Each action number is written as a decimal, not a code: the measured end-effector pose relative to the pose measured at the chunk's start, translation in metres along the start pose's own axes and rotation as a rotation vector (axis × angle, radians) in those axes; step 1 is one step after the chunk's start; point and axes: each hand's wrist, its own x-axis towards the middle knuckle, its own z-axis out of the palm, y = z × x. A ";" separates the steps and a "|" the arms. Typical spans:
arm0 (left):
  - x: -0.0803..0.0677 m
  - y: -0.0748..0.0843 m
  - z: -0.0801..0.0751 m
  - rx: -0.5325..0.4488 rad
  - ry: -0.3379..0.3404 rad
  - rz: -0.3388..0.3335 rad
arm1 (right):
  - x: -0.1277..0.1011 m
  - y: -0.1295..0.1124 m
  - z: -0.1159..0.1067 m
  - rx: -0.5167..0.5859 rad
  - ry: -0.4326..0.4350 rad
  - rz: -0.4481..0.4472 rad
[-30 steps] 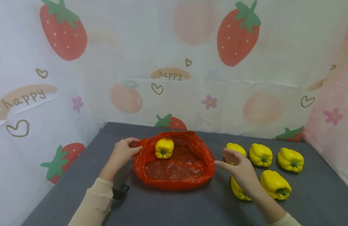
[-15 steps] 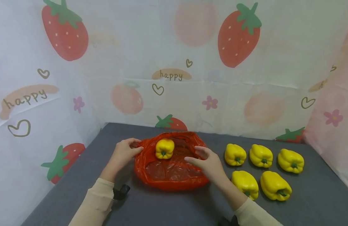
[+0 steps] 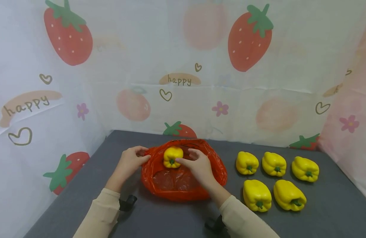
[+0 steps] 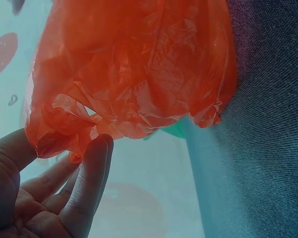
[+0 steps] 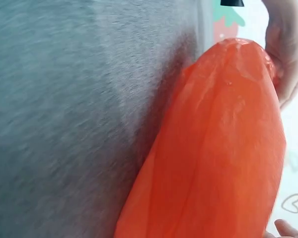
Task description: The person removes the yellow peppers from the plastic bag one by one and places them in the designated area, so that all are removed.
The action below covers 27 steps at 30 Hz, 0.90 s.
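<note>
A red plastic bag (image 3: 186,195) lies on the table with its mouth spread wide. One yellow bell pepper (image 3: 173,155) sits inside it, toward the back left. My left hand (image 3: 130,165) pinches the bag's left rim; the left wrist view shows the thumb and fingers (image 4: 92,183) about the crumpled red film (image 4: 134,74). Over the bag's mouth is my right hand (image 3: 201,167), its fingers spread apart and holding nothing. Its thumb tip overlaps the pepper's right edge in the head view; whether it touches, I cannot tell. In the right wrist view the bag's side (image 5: 213,144) hides most of that hand.
Several yellow bell peppers stand in two rows right of the bag, among them a front one (image 3: 257,195) and a back one (image 3: 305,168). The dark grey table (image 3: 159,221) ends at a printed white curtain (image 3: 183,105) behind and at both sides.
My right hand has moved left, from beside the bag and in front of the loose peppers to over the bag's mouth by the pepper inside. The left hand keeps its place on the rim.
</note>
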 end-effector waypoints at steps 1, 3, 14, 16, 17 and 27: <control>0.000 0.000 0.000 -0.001 0.000 -0.001 | 0.002 -0.001 0.003 0.000 0.003 0.003; -0.001 0.001 0.000 -0.002 -0.004 0.002 | 0.006 -0.001 0.009 0.008 0.008 0.010; -0.001 0.000 0.001 0.002 -0.002 0.000 | 0.023 0.002 0.038 -0.009 0.071 0.019; -0.001 0.000 0.001 0.003 -0.001 -0.002 | 0.025 0.004 0.041 -0.016 0.089 0.024; -0.001 0.000 0.001 0.004 -0.001 -0.002 | 0.027 0.005 0.043 -0.020 0.099 0.024; 0.002 -0.001 0.003 0.016 -0.005 -0.005 | 0.038 0.010 0.050 -0.032 0.146 0.056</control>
